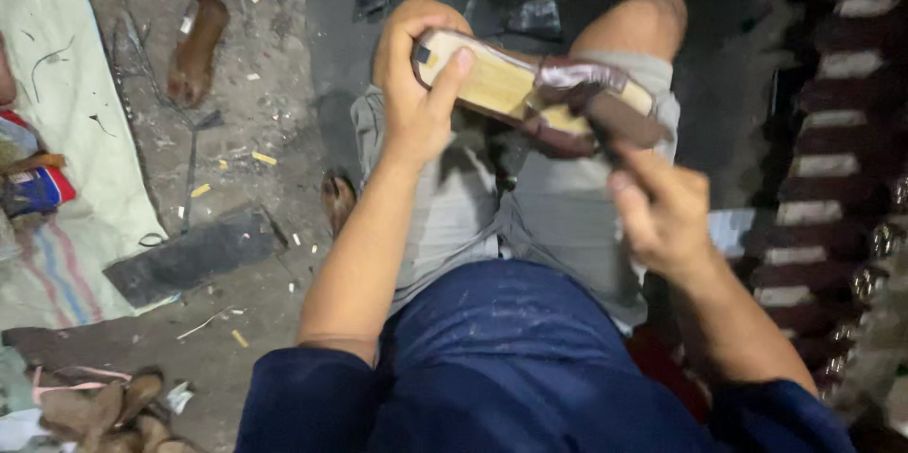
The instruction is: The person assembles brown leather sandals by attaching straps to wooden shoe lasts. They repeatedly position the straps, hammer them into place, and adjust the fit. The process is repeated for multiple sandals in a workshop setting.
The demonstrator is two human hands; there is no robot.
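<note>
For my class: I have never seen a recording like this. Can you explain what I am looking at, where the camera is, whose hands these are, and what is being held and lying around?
There is one picture, taken by a camera worn on a person's head, looking down at their own lap and hands. No machine is involved.

The left hand grips one end of a sandal, which has a pale tan sole and a dark maroon strap; the thumb presses on the sole. The right hand is at the strap end, but it is blurred, so I cannot tell its exact grip.

The person sits in grey shorts and a dark blue top. On the dirty floor lie a brown shoe-shaped piece, a dark flat strip and small scraps. At right stands a row of dark maroon pieces.
</note>
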